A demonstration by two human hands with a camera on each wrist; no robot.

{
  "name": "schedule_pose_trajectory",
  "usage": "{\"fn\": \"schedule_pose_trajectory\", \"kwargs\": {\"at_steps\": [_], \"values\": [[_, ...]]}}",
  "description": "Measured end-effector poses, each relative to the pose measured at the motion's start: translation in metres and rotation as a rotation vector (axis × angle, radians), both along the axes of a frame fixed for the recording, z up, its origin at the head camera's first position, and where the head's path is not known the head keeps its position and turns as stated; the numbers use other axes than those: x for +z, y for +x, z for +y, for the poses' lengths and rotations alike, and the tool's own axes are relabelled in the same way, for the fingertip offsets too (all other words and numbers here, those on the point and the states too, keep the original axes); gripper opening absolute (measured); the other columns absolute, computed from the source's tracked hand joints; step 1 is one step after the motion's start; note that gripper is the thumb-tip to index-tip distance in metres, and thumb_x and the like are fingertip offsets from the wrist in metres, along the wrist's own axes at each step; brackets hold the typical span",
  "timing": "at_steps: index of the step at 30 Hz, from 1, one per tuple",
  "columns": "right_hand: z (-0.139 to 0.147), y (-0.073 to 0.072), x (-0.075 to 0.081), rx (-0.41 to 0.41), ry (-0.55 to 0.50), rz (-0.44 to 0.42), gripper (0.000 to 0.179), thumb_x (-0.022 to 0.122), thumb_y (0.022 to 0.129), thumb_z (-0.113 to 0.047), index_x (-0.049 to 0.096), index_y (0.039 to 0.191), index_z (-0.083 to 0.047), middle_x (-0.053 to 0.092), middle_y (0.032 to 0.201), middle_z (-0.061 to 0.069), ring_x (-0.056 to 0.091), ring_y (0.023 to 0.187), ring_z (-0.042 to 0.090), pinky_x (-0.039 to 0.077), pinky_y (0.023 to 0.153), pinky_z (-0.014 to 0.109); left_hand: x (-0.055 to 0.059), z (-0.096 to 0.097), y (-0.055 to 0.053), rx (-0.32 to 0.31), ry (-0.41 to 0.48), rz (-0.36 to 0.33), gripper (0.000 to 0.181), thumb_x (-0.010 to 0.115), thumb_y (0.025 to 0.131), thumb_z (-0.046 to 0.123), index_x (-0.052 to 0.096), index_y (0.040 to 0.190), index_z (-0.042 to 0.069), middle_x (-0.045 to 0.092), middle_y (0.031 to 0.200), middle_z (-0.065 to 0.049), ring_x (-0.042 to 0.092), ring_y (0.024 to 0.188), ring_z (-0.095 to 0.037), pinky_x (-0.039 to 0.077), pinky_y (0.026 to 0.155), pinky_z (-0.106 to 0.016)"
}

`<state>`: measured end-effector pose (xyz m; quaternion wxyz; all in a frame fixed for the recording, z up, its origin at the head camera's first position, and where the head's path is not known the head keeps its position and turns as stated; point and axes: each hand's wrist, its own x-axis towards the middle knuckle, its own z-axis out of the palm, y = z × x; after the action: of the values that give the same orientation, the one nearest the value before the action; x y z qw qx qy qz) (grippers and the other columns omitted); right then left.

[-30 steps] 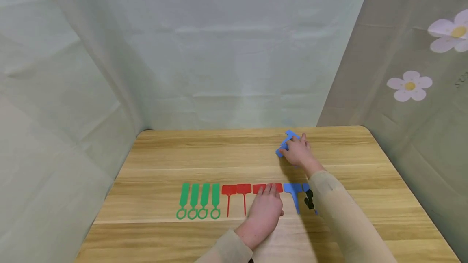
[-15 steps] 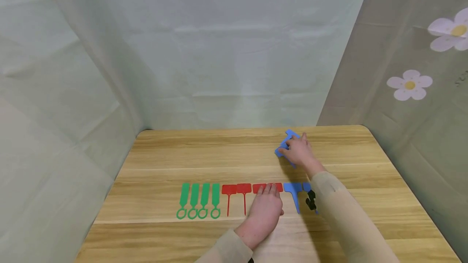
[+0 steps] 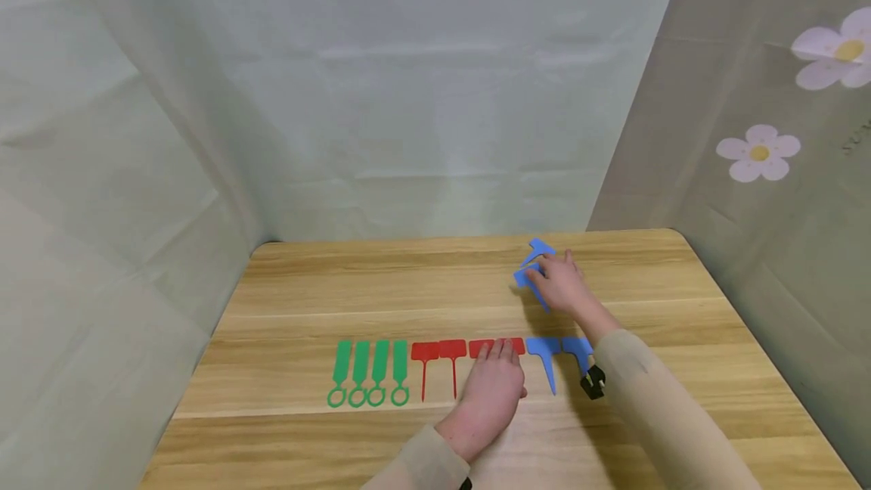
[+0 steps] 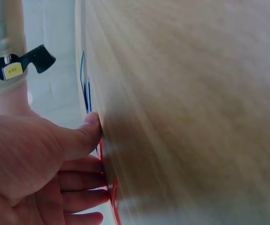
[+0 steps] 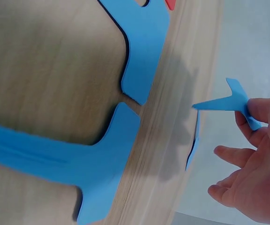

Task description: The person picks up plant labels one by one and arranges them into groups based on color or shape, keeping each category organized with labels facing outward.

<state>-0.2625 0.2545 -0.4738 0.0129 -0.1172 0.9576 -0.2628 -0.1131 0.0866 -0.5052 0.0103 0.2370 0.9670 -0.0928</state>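
Observation:
My right hand (image 3: 563,286) reaches to the back of the table and pinches a blue T-shaped plant label (image 5: 235,99) by its wide head between thumb and index finger. The label's pointed stem angles down to the tabletop. Just behind it lies another blue plant label (image 3: 540,248). My left hand (image 3: 491,392) rests with straight fingers over two red T-shaped plant labels (image 3: 480,348), covering their stems. To its left are two more red labels (image 3: 453,349), fully visible. Two blue labels (image 3: 543,346) lie to its right, the outer one partly hidden by my right wrist's black camera mount.
Several green ring-ended tags (image 3: 342,361) line up at the left end of the row on the wooden table (image 3: 286,376). Pale cloth walls (image 3: 435,97) rise behind and on both sides, with printed flowers on the right.
One blue label has come apart from the other at the back and now shows separately, pinched in my right hand and tipped slightly. My left hand has stayed in place.

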Motion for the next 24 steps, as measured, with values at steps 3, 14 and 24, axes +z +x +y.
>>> {"fn": "schedule_pose_trajectory", "kwargs": {"at_steps": [3, 14, 24], "values": [[0.003, 0.005, 0.002, 0.017, -0.028, 0.029, 0.039, 0.052, 0.114, -0.025, 0.057, 0.081, -0.004, 0.051, 0.151, 0.038, 0.030, 0.151, 0.058, 0.013, 0.124, 0.074, 0.001, 0.000, 0.000, -0.005, -0.004, 0.002, 0.060, 0.076, 0.098, 0.049, 0.069, 0.143, 0.010, 0.064, 0.150, -0.004, 0.059, 0.139, -0.019, 0.047, 0.116, -0.038], [0.022, 0.033, 0.011, -0.014, -0.193, -0.095, 0.047, 0.056, 0.113, -0.032, 0.066, 0.127, 0.012, 0.035, 0.163, 0.037, 0.004, 0.154, 0.066, 0.013, 0.122, 0.076, 0.003, -0.001, 0.000, 0.011, 0.005, -0.038, 0.061, 0.076, 0.098, 0.050, 0.069, 0.145, 0.012, 0.062, 0.152, -0.003, 0.057, 0.142, -0.020, 0.046, 0.118, -0.039], [0.044, 0.046, 0.004, -0.042, -0.192, -0.102, 0.055, 0.056, 0.112, -0.039, 0.063, 0.136, 0.010, 0.034, 0.164, 0.036, 0.006, 0.154, 0.066, 0.015, 0.120, 0.079, 0.004, -0.002, 0.000, 0.018, -0.002, -0.032, 0.062, 0.076, 0.097, 0.050, 0.068, 0.146, 0.012, 0.062, 0.152, -0.002, 0.057, 0.142, -0.019, 0.046, 0.118, -0.039]]}}
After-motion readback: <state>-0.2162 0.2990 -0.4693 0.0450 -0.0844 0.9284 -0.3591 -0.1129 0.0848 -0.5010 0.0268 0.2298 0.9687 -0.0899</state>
